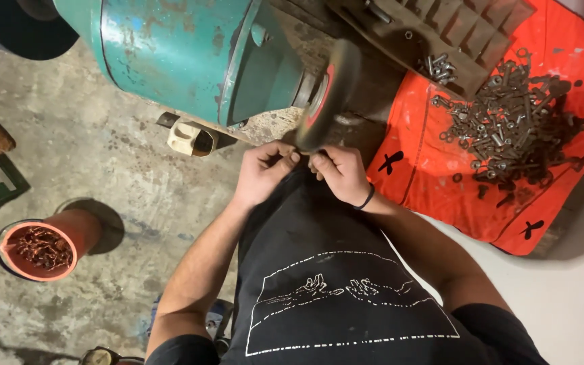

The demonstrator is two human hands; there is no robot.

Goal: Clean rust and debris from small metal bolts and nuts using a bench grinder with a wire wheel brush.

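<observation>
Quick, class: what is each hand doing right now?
Left hand: closed, pinching something small at the grinding wheel; what it is cannot be told.
Right hand: closed on the same small piece.

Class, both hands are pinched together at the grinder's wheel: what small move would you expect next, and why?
Probably easing the small piece along the wheel rim. The left hand and right hand pinch it together under the edge; what it is stays hidden.

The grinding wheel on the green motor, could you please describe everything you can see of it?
The grinding wheel is a dark disc, seen nearly edge-on, with a red centre face. It sits on the shaft end of a worn, paint-chipped green motor, tilted in this view. Its rim looks blurred, perhaps from spinning. The left hand and right hand meet at its lower edge, pinching something small that is too hidden to identify.
</observation>
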